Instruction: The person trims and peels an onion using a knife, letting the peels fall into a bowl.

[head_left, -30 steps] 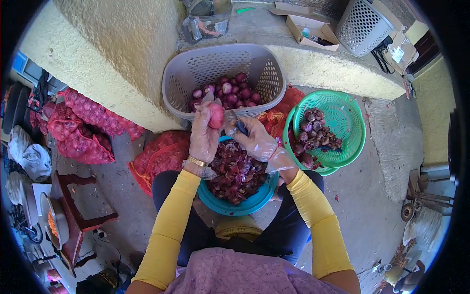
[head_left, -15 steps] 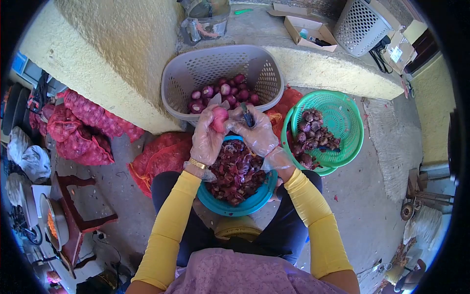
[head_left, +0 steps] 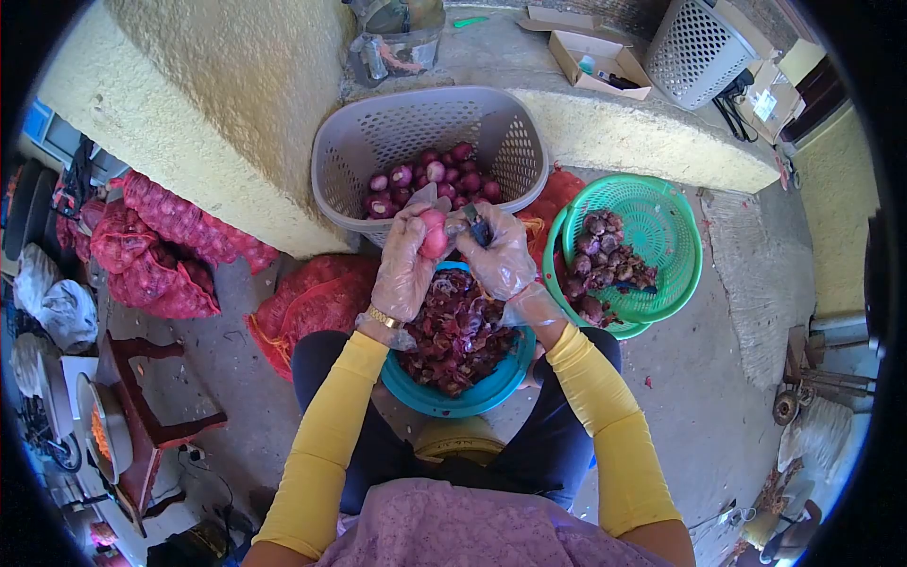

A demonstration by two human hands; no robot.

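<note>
Both my hands wear clear plastic gloves. My left hand is closed around a pinkish peeled onion, above the near rim of the grey basket. Close beside it, my right hand grips a small dark-handled knife; its blade is hard to make out. Beneath the hands, a blue basin between my knees holds a heap of dark red onion skins. Peeled purple onions lie in the grey perforated basket just ahead.
Green colanders with unpeeled onions stand at the right. Red mesh sacks of onions lean by the yellow pillar, and another sack lies left of the basin. A ledge bears an open carton.
My left hand has shifted slightly to the right, turning the onion a little. My right hand stays nearly in place with the knife.
</note>
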